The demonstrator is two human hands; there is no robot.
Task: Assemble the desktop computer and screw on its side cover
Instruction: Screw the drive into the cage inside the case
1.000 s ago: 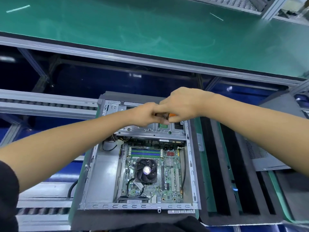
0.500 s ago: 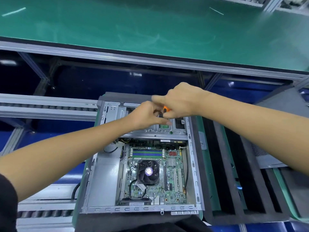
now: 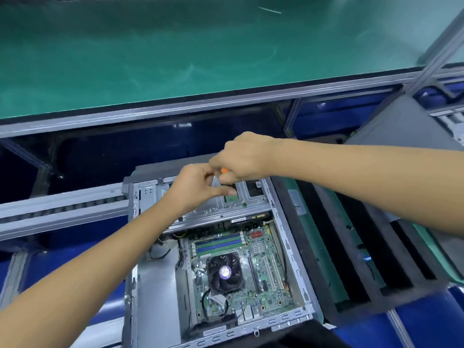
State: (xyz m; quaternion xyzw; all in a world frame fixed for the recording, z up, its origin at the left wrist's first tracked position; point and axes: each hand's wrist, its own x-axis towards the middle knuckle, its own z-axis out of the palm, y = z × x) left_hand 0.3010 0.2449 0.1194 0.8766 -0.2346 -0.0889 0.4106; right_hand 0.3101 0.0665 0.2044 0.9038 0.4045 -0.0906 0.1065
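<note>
This was an electronics assembly line in a factory. A long green anti-static surface ran across the far side on a grey aluminium-profile frame, with blue panels beneath it. A roller conveyor rail passed at the left. An opened desktop computer case lay on its side at the station, its motherboard and cooling fan exposed. To its right sat a green tray lined with slotted black foam, of the kind used for holding parts.
</note>
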